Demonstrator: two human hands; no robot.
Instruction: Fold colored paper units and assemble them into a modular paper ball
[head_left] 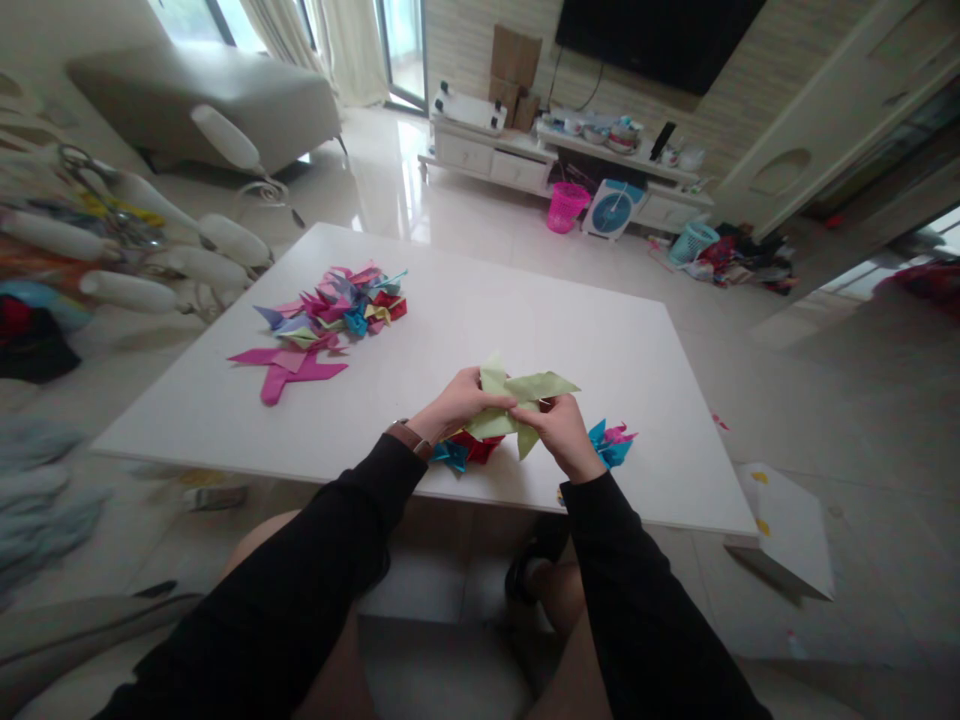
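Above the front edge of the white table (pixel 525 320), both hands hold a pale green folded paper piece (pixel 544 385) with several pointed flaps spread outward. My left hand (pixel 461 400), with a watch at the wrist, is closed on its left side, the thumb lying across the paper. My right hand (pixel 564 428) pinches the lower right part; some of its fingertips are hidden behind the paper. Red folded paper (pixel 484 450) and blue folded paper (pixel 451 456) lie on the table below. To the right of my right hand rests a blue and pink folded paper piece (pixel 613 445).
On the table's left side is a heap of multicoloured folded paper pieces (pixel 345 305), with a larger magenta paper shape (pixel 289 370) in front. A white board or box (pixel 787 530) stands beside the right corner. Beyond are a pink basket (pixel 568 207) and a blue fan (pixel 613 210).
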